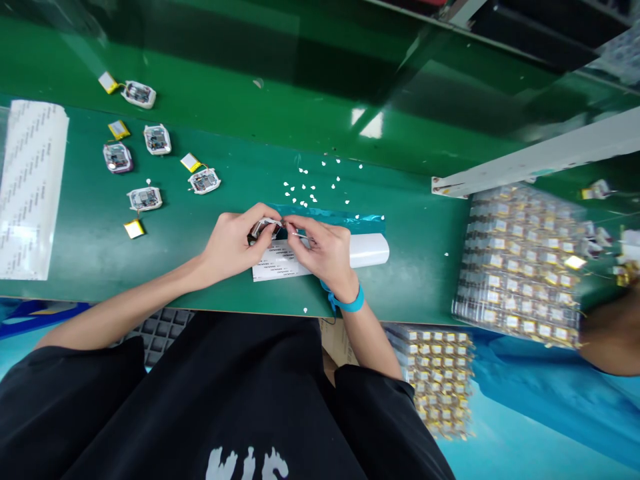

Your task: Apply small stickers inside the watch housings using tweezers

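My left hand (239,241) grips a small watch-like housing (267,229) with a white frame and a dark inside, partly hidden by the fingers. Close against its right side, my right hand (323,250) pinches a slim silvery tool (303,236) that looks like tweezers; its tip is too small to make out. Under both hands lies a white printed adhesive sheet (273,265), its right end rolled up (370,250). A strip of clear blue film (330,217) lies behind it. A blue band (353,301) circles my right wrist.
Open housings with circuit boards (157,140) and silver-yellow batteries (134,229) lie left on the green table (200,213). Several white tabs (313,198) are scattered behind my hands. A printed sheet (33,193) lies far left. Stacked clear trays (515,267) stand right, near another person's arm (613,330).
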A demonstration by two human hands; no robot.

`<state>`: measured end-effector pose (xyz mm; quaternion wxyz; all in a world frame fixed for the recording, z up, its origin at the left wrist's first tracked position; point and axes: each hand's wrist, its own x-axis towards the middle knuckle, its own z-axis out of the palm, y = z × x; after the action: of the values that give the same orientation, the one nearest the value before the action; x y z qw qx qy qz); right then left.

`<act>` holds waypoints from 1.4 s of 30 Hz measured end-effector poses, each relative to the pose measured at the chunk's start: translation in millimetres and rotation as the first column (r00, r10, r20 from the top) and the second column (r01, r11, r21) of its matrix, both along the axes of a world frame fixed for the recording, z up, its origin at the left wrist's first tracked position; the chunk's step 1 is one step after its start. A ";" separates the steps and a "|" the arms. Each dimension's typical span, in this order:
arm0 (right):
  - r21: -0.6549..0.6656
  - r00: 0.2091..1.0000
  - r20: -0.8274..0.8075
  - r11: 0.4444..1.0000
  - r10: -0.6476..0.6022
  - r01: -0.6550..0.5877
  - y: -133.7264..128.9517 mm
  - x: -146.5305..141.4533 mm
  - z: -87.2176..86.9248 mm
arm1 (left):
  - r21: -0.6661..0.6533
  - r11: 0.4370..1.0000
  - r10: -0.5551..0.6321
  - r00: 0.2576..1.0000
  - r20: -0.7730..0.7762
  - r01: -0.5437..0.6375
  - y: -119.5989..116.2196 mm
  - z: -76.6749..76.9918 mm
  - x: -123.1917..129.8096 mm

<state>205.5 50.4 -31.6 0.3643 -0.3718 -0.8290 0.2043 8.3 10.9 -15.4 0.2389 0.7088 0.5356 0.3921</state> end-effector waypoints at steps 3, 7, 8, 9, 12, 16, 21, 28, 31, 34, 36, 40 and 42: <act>-0.033 1.000 0.010 0.999 -0.028 0.028 0.5 0.8 -1.1 | -0.010 1.000 0.015 1.000 -0.014 -0.015 0.0 -0.3 -0.2; -0.069 0.990 -0.033 0.989 -0.134 0.132 1.5 2.5 3.8 | -0.041 0.999 0.028 0.999 0.025 -0.027 0.0 1.2 0.2; -0.063 0.989 -0.037 0.988 -0.141 0.139 1.7 2.9 5.3 | -0.057 0.998 0.031 0.998 0.047 -0.029 0.0 1.9 0.3; -0.048 0.992 -0.036 0.992 -0.122 0.121 2.0 3.3 6.5 | -0.076 0.997 0.033 0.997 0.072 -0.027 0.1 2.7 0.4; 0.029 1.000 0.021 0.999 0.021 -0.021 2.6 4.2 5.4 | -0.139 0.990 0.022 0.988 0.152 0.000 0.3 5.6 0.3; 0.167 0.991 0.126 0.984 0.042 -0.063 2.2 4.8 -3.8 | -0.162 0.987 0.027 0.982 0.186 0.004 0.7 7.6 -0.2; 0.299 0.981 0.191 0.951 0.021 -0.078 -0.4 6.1 -9.3 | -0.144 0.989 0.062 0.986 0.152 -0.040 2.3 3.3 -1.0; 0.336 0.971 0.232 0.932 0.058 -0.136 -7.5 4.7 -9.7 | -0.202 0.979 0.046 0.973 0.227 0.000 -2.4 -0.7 5.8; 0.263 0.963 0.263 0.956 0.061 -0.133 -8.8 3.2 -10.9 | -0.214 0.977 0.043 0.947 0.317 0.027 -5.3 -1.9 10.0; 0.217 0.955 0.293 0.970 0.043 -0.111 -9.7 1.5 -12.6 | -0.198 0.980 0.060 0.933 0.354 0.012 -6.7 -4.5 12.2; 0.211 0.957 0.286 0.972 0.043 -0.106 -10.5 0.3 -12.7 | -0.164 0.986 0.076 0.934 0.350 -0.019 -7.0 -5.9 12.6; 0.124 0.987 0.135 0.987 0.087 -0.104 -11.6 -2.9 -5.9 | -0.039 0.998 0.068 0.939 0.337 -0.058 -7.7 -4.2 12.4; -0.018 0.997 0.005 0.997 0.079 -0.078 -11.4 -5.2 0.5 | -0.006 0.999 0.034 0.937 0.347 -0.034 -8.8 -1.7 12.5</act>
<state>200.2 39.0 -31.0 0.3502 -0.3428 -0.8423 0.2246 20.8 2.2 -17.1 0.3227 0.6193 0.4972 0.5149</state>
